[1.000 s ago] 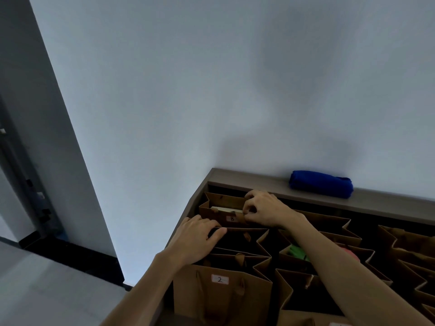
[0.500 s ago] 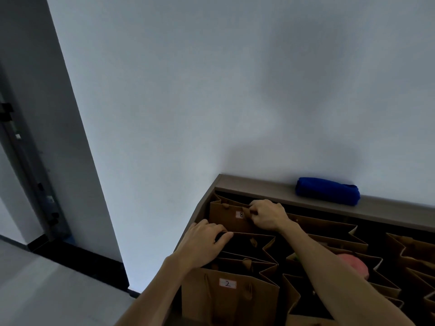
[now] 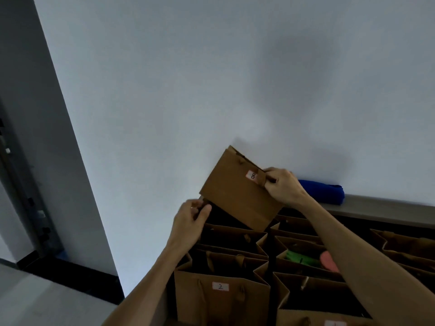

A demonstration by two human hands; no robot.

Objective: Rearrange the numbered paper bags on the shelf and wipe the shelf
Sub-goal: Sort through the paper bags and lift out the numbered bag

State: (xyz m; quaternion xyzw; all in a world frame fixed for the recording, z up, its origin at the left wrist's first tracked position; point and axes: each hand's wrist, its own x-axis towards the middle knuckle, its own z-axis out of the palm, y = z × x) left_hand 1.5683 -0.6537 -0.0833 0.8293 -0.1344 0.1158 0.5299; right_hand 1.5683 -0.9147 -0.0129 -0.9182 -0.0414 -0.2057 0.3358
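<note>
Bag in hand: the flat brown paper bag with the white label marked 8 point(image 3: 240, 191) is hanging tilted in the air, above the back-left corner of the shelf point(image 3: 381, 209), clear of the other bags.
Right hand point(image 3: 283, 187): fingers and thumb are pinching the bag's top edge just beside the label.
Left hand point(image 3: 190, 220): fingers are curling at the rim of the rearmost open brown bag in the left row point(image 3: 230, 228); whether it is pinching that rim or only touching it, I cannot tell.
Other bags: the brown paper bag labelled 2 point(image 3: 221, 295) is standing at the front of the same row, more open bags beside it.
Cloth: the rolled blue cloth point(image 3: 322, 190) is lying on the shelf's top ledge against the wall, untouched.
Step in hand: lifting bag 8 out for re-ordering, by my reading.
Doing it well: keeping the lift going straight up until the bottom corner is passing over the neighbours' rims, steadying that row with the left hand, supporting the base since a one-edge pinch is letting it swing.
</note>
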